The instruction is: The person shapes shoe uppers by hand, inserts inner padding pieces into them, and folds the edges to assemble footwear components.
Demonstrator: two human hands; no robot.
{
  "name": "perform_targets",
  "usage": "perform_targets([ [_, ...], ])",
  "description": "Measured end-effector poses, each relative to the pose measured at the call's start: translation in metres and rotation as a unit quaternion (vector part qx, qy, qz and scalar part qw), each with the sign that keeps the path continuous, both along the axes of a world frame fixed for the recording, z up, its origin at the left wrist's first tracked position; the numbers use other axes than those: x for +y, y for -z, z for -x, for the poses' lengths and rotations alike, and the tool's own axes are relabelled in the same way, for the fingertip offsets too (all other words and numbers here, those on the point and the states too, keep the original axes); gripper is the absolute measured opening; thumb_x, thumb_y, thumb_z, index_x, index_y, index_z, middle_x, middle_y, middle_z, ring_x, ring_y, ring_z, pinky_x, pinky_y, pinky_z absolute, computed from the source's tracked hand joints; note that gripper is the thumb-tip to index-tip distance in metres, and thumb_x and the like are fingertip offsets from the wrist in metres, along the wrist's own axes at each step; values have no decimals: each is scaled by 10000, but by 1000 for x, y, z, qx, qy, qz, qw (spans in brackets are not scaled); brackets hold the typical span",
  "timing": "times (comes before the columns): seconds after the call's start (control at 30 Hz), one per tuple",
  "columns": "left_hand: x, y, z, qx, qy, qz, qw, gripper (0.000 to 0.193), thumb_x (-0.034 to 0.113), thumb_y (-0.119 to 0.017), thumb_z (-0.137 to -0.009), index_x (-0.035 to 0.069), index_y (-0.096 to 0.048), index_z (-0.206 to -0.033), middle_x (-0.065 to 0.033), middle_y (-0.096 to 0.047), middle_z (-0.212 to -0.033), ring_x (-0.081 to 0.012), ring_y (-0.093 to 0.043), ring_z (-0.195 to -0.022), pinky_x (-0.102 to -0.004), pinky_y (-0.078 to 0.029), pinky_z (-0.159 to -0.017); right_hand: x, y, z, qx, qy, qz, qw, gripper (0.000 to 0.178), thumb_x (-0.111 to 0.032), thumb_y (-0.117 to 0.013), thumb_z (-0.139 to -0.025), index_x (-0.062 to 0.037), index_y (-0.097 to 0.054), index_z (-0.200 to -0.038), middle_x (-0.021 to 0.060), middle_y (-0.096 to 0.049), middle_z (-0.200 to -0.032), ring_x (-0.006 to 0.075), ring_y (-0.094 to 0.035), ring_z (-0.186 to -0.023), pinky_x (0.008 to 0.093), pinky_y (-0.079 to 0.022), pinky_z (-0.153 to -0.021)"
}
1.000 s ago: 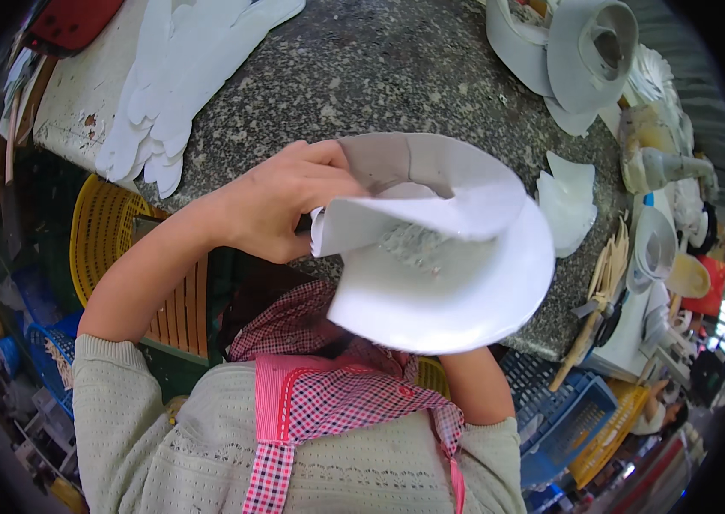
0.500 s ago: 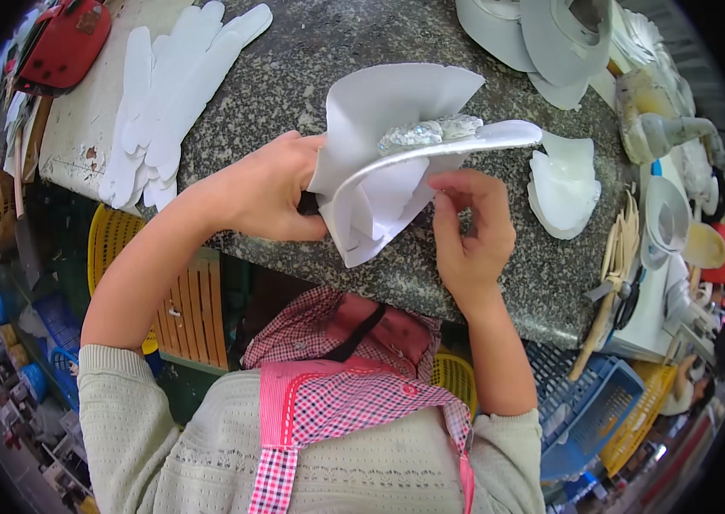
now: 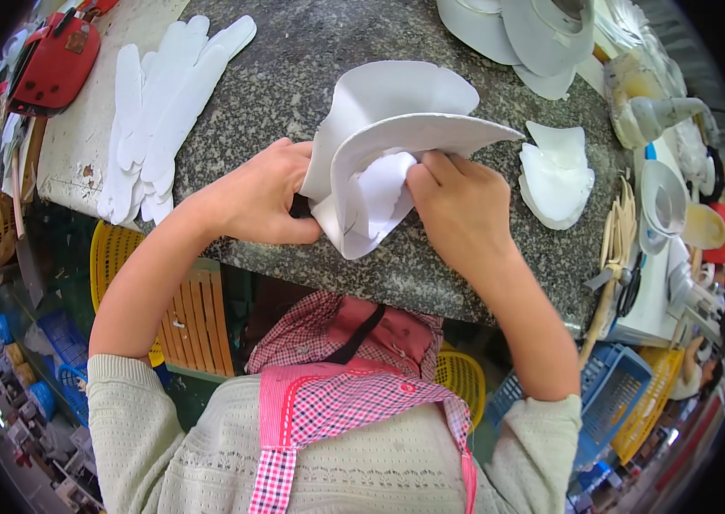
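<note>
White curved sheet [image 3: 379, 137] is held between the two hands [image 3: 255, 195] [image 3: 463, 206].

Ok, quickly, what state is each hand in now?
Left hand: closed, holding the white piece.
Right hand: fingers curled at it; grip cannot be told.

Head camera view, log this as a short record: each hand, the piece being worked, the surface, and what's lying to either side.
Left hand: grips the left edge of the white curved piece
Right hand: fingers bent at the piece's inner side; whether they pinch it is unclear
White curved piece: thin sheet, curled over itself, between both hands
Surface: speckled grey stone tabletop
Left side: fanned pile of white strips
Right side: white scalloped pieces, overlapping; bundle of pale sticks farther right
Below table level: blue crate, right
</note>
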State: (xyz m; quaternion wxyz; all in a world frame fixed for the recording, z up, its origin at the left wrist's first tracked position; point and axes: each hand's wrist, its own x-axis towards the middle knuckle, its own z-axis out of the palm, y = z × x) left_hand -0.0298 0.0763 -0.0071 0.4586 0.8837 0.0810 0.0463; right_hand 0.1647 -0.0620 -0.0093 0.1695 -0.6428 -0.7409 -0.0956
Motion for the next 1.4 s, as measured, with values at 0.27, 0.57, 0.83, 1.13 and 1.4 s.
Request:
perform_targets([
  [0.27,-4,-8,-6,-45,-19,33,998,348,129,-619,-581,27,-629,-913,-159,-613,-972,-317,-605,-900,-380,-482,-825,19,6,-22,-106,-166,39,980,133,-115,-597,-621,-59,-531,-722,51,-544,-750,196,-600,-670,340,-483,-545],
  [0.57,-6,-7,-4,-2,-31,96,995,401,137,-628,-596,26,-613,-982,-151,-613,-1024,-316,-597,-921,-380,-466,-850,-11,0,-39,294,-126,49,946,75,-32,-610,-674,-44,-550,-717,78,-562,-706,260,-591,-596,339,-486,-552],
  [0.83,-2,-2,0,13,-3,14,1000,459,121,-636,-581,35,-601,-1031,-146,-616,-1036,-326,-583,-956,-395,-439,-879,-37,-32,-4,190,-212,233,930,221,-260,-630,-755,-74,-549,-669,75,-550,-685,292,-585,-649,379,-472,-551],
  [1.13,-6,-4,-3,-12,-30,82,996,407,124,-631,-581,27,-616,-976,-156,-620,-1010,-314,-590,-967,-388,-449,-879,1,7,-11,84,-34,-3,996,85,-98,-638,-677,-76,-575,-730,40,-564,-743,219,-608,-656,340,-494,-534],
  [1.4,-4,2,0,-27,-26,34,999,362,159,-635,-590,51,-621,-935,-136,-615,-975,-307,-581,-935,-396,-426,-869,23,-3,-6,-37,-102,90,990,90,-63,-628,-629,-25,-598,-706,91,-612,-700,238,-646,-630,326,-515,-534],
])
